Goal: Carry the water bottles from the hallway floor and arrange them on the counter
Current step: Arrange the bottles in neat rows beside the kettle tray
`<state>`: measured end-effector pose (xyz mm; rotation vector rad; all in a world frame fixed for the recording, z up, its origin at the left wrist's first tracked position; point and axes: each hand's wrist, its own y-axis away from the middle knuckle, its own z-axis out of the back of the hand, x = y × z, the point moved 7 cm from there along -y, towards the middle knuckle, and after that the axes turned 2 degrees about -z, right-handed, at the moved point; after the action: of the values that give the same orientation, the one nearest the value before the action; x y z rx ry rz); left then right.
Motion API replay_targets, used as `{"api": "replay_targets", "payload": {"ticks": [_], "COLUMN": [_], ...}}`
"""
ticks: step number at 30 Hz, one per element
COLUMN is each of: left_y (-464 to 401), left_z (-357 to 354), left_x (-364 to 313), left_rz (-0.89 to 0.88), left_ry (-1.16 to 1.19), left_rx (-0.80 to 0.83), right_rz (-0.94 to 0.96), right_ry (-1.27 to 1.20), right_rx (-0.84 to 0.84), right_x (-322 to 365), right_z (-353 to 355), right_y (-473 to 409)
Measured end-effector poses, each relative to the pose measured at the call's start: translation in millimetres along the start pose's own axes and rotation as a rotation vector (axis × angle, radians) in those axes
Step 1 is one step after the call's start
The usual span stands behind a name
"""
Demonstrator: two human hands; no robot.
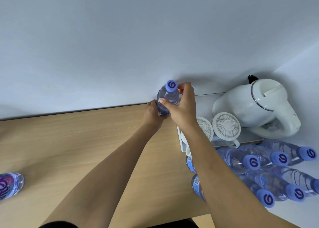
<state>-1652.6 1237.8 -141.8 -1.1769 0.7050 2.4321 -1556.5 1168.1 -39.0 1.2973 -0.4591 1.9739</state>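
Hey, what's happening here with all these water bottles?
A person is setting out water bottles on a wooden counter. Both hands hold one upright bottle at the back of the counter by the wall: the left hand grips its lower part, the right hand its upper part. More bottles already stand grouped at the right, in front of a tray with a white kettle and two covered cups. Another bottle shows at the left edge.
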Motion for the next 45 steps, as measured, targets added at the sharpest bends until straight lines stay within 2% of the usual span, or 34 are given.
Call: {"api": "replay_targets", "payload": {"ticks": [4, 9, 11, 14, 20, 29, 40, 45], "left_y": [20, 64, 84, 119, 181, 271, 334, 330], "left_z": [16, 69, 92, 129, 199, 273, 326, 337], "left_x": [14, 34, 41, 55, 90, 167, 261, 280], "left_rz": [0.031, 0.068, 0.068, 0.085, 0.153, 0.273, 0.359, 0.369], "left_ry": [-0.021, 0.12, 0.13, 0.161, 0.23, 0.287, 0.347, 0.365], "left_rx": [-0.012, -0.178, -0.228, -0.313, -0.488, -0.674, -0.747, -0.728], "right_rz": [0.018, 0.178, 0.213, 0.237, 0.288, 0.345, 0.389, 0.348], "right_ry": [0.053, -0.014, -0.067, -0.082, -0.067, -0.097, -0.002, 0.053], "right_rx": [-0.001, -0.217, -0.226, -0.127, -0.045, 0.308, 0.699, 0.79], "right_x": [8, 46, 60, 79, 106, 146, 166, 160], "right_z": [5, 16, 8, -21, -76, -200, -332, -366], "right_y": [3, 32, 46, 64, 104, 197, 296, 307]}}
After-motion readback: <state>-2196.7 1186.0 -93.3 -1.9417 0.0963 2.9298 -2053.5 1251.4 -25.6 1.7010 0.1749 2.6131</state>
